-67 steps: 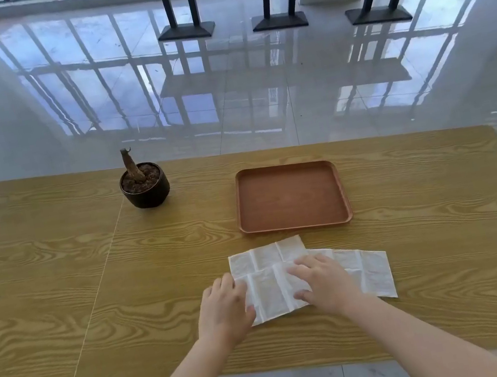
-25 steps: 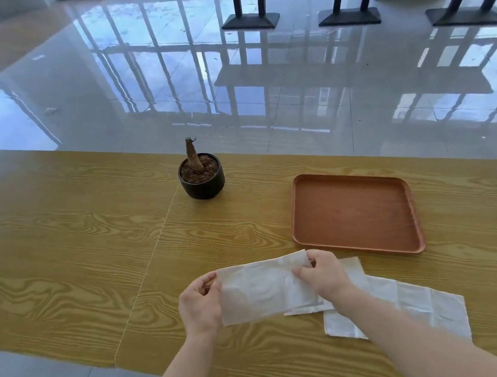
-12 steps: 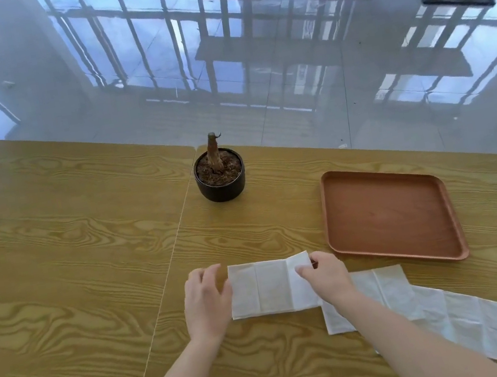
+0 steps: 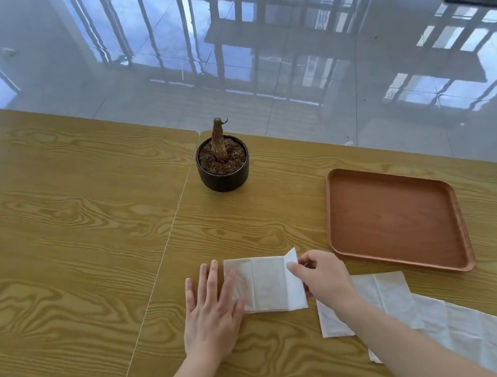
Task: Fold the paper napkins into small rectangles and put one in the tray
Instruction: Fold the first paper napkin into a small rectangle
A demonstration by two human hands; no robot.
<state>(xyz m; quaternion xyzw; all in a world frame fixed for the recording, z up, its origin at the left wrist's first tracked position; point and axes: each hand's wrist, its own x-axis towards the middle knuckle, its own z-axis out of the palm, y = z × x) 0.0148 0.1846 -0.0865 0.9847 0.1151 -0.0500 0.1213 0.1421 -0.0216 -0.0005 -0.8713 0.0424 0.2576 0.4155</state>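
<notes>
A white paper napkin (image 4: 268, 282) lies on the wooden table, creased into panels. My left hand (image 4: 210, 309) lies flat with spread fingers on its left end. My right hand (image 4: 320, 275) pinches the napkin's right panel, which is lifted off the table and turned toward the left. Two more white napkins (image 4: 391, 292) (image 4: 475, 334) lie unfolded under and right of my right forearm. The brown tray (image 4: 393, 217) stands empty to the upper right of my hands.
A small black pot (image 4: 223, 167) with soil and a bare stem stands behind the napkin. A seam (image 4: 165, 252) runs down the wooden table (image 4: 53, 256) left of my hands. The table's near edge is close below my forearms. Glossy floor and table legs lie beyond.
The napkin was lifted off the pile, held in the air, then laid on the table to the left. Now my left hand presses it and my right lifts its right panel.
</notes>
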